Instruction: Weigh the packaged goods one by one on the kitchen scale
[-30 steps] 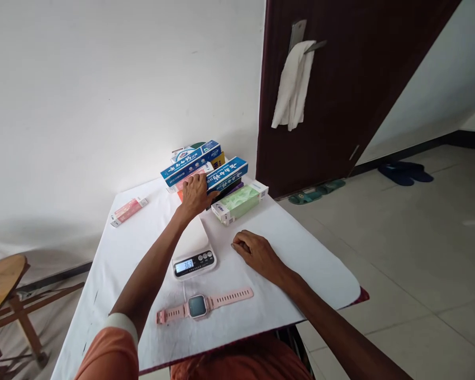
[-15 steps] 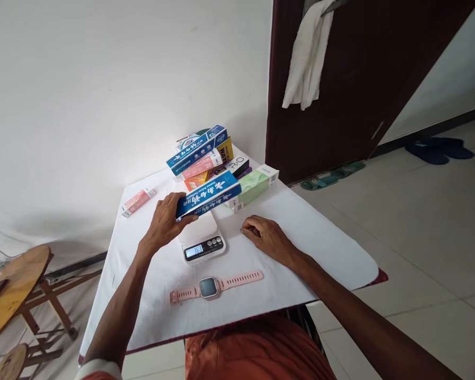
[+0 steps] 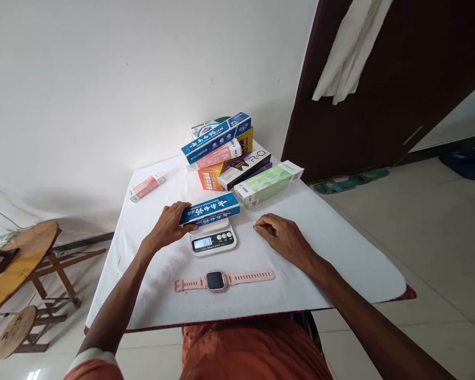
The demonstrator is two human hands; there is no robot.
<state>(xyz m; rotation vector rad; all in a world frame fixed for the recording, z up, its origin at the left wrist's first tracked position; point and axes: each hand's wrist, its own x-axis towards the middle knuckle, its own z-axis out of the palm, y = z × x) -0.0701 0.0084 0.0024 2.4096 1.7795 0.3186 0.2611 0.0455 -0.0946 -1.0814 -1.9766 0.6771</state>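
Note:
My left hand (image 3: 170, 224) grips the left end of a blue toothpaste box (image 3: 210, 208), thumb in front and fingers behind. The box lies across the white plate of a small digital kitchen scale (image 3: 214, 241); whether it bears on the plate or hovers just over it, I cannot tell. Lit digits show on the scale's display, seemingly 363. To the right of the scale, my right hand (image 3: 283, 237) rests on the table with its fingers curled closed and nothing visible in them. A pink-strapped watch (image 3: 216, 281) lies flat in front of the scale.
Behind the scale is a pile of boxes: another blue box (image 3: 217, 138), a pink box (image 3: 217, 156), a black-and-white box (image 3: 243, 170) and a green box (image 3: 269, 182). A small pink box (image 3: 146, 188) lies apart at left. White cloth (image 3: 150, 295) covers the table.
My left hand has lowered the toothpaste box toward the scale and levelled it. My right hand keeps its place on the table. The whole view has shifted a little.

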